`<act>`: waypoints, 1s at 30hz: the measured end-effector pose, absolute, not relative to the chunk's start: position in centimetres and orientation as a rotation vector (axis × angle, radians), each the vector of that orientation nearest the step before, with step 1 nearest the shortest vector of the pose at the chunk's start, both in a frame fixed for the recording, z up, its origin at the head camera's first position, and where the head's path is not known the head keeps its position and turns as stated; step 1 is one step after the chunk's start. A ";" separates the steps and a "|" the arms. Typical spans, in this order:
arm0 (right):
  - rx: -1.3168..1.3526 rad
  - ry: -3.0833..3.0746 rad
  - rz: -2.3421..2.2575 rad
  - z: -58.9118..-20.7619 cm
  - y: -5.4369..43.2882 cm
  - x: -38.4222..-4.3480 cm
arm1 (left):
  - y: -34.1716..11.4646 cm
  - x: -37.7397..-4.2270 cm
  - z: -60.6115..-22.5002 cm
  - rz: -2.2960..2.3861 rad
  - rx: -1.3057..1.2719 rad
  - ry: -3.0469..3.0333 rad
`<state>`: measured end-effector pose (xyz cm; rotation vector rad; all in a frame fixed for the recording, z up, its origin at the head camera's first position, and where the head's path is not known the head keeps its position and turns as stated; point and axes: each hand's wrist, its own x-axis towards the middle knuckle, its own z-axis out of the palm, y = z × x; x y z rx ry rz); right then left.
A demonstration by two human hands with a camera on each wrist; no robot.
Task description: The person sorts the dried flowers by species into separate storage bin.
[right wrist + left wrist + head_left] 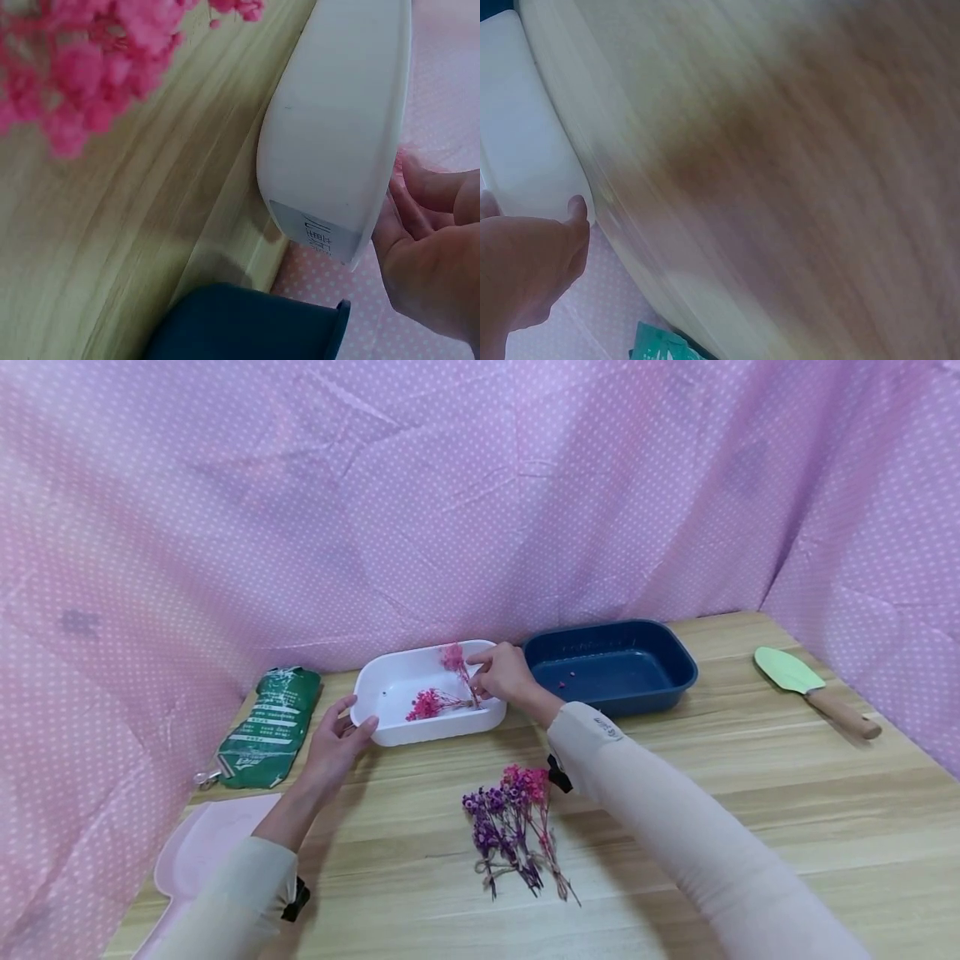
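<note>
A white plastic tub (pixel 438 731) stands at the back of the table. My left hand (pixel 337 745) grips its left end, thumb at the front rim and fingers round the outer wall. Over the right end, my right hand (pixel 507 674) reaches inside and pinches a sprig of pink dried flowers (pixel 453 657), which stands upright in the tub. Another pink dried sprig (pixel 426 704) lies along the tub's floor, its stem toward the right hand. In the right wrist view, fingertips (pixel 409 176) bend over the rim, and the stems are hidden behind the tub wall.
Right of the tub is a dark blue tub (pixel 630 700) with small pink bits inside. Purple and pink dried flower bunches (pixel 510 827) lie in front. A green bag (pixel 272 727) and pink board (pixel 217 835) are left, a green trowel (pixel 791 670) right. A dotted curtain (pixel 480 510) hangs behind.
</note>
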<state>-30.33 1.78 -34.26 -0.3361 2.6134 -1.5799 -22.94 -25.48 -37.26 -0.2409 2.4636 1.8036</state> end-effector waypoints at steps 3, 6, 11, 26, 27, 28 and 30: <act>-0.344 2.598 -1.625 -33.7 2.3 -30.0 | -25.5 -22.8 -37.1 1.800 -0.223 2.467; -0.343 2.538 -1.735 -32.6 3.1 -29.7 | -25.6 -22.8 -37.1 1.806 -0.217 2.466; -0.382 2.424 -1.854 -30.7 5.5 -28.9 | -25.5 -22.8 -37.1 1.798 -0.232 2.465; -0.438 2.420 -1.786 -29.7 18.2 -22.8 | -25.4 -22.7 -37.3 1.782 -0.236 2.488; -0.436 2.407 -1.793 -29.9 18.7 -22.4 | -25.4 -22.7 -37.3 1.784 -0.233 2.490; -0.437 2.397 -1.799 -30.1 19.2 -21.9 | -25.4 -22.7 -37.3 1.785 -0.229 2.491; -0.426 2.376 -1.811 -30.4 20.1 -21.1 | -25.4 -22.7 -37.3 1.787 -0.226 2.492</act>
